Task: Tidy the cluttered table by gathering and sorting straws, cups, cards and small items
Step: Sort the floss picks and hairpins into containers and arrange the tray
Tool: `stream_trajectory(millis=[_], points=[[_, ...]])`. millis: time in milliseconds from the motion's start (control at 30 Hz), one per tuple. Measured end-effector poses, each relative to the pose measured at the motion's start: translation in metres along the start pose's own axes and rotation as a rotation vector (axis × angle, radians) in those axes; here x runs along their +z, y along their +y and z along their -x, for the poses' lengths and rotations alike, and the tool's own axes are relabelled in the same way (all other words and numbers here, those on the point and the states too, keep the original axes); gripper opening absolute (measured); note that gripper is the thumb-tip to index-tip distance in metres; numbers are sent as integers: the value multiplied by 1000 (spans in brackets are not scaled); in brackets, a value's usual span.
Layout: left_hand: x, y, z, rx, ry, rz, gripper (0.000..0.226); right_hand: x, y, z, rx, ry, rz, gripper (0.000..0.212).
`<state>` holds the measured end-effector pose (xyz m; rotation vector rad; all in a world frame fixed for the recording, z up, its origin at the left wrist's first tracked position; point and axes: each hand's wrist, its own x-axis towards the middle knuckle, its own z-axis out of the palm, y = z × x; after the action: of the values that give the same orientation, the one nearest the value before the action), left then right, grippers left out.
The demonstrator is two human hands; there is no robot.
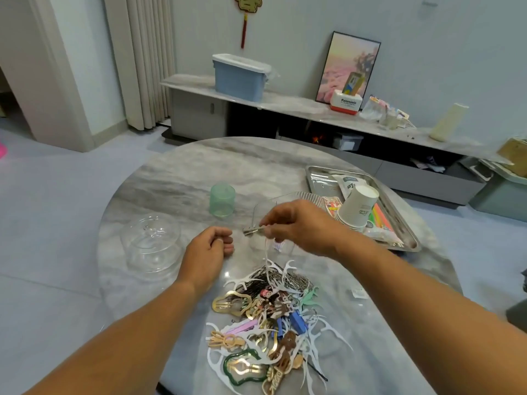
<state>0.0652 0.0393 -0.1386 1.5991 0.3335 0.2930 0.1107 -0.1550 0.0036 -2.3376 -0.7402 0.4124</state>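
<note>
My right hand (296, 226) pinches a small silver metal clip (252, 231) above the marble table (176, 178), over a clear container (271, 206). A white antler-shaped piece dangles below that hand. My left hand (208, 249) hovers close beside it with fingers curled, holding nothing I can see. A pile of small items (271, 323) lies near the front edge: hair clips, white antler cutouts, paper clips. A stack of white paper cups (358, 208) lies tilted in the steel tray (316, 173) with coloured straws (380, 216) and cards.
A green translucent cup (222, 200) stands upside down mid-table. A clear glass dome lid (152, 242) sits at the left. Behind the table runs a low cabinet with a blue bin (239, 76) and a framed picture (348, 67).
</note>
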Motion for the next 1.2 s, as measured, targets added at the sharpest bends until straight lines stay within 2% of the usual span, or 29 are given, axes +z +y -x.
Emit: stream_trajectory(millis=[100, 200, 267, 333, 400, 467, 500, 533, 600, 667, 700, 800, 867, 933, 1000, 1100, 1200], points=[[0, -2, 1, 4, -15, -24, 32, -32, -6, -14, 16, 211, 102, 8], [0, -3, 4, 25, -31, -78, 31, -48, -9, -26, 90, 143, 222, 7], [0, -3, 4, 39, -47, -121, 30, -48, -7, -27, 122, 98, 213, 6], [-1, -2, 4, 50, -51, -137, 30, -46, -3, -30, 129, 176, 219, 6], [-2, -1, 6, 59, -62, -139, 31, -45, -1, -33, 163, 291, 349, 6], [-2, 0, 7, 75, -89, -180, 32, -41, -2, -34, 228, 275, 523, 10], [-2, 0, 8, 81, -106, -201, 30, -37, -2, -32, 246, 246, 606, 20], [-2, 3, 7, 80, -130, -213, 26, -34, -3, -31, 238, 239, 643, 28], [-3, 10, 7, 51, -227, -193, 18, -30, -6, -22, 168, 281, 580, 22], [-8, 22, 6, 4, -379, -190, 17, -27, -6, -5, 146, 216, 456, 14], [-13, 28, 6, -18, -451, -235, 20, -23, -5, 5, 180, 113, 403, 14], [-29, 47, 4, -35, -600, -565, 29, -4, 3, 30, 338, -256, 396, 18], [-36, 57, 10, -67, -691, -785, 36, 14, 9, 44, 429, -363, 432, 26], [-37, 64, 21, -92, -777, -984, 44, 32, 15, 56, 484, -383, 442, 36], [-32, 64, 29, -65, -775, -1121, 47, 45, 22, 61, 473, -342, 452, 42], [-22, 65, 38, 10, -724, -1179, 38, 50, 29, 68, 407, -217, 464, 45], [-16, 65, 42, 35, -729, -1203, 29, 43, 37, 73, 377, -182, 443, 44]])
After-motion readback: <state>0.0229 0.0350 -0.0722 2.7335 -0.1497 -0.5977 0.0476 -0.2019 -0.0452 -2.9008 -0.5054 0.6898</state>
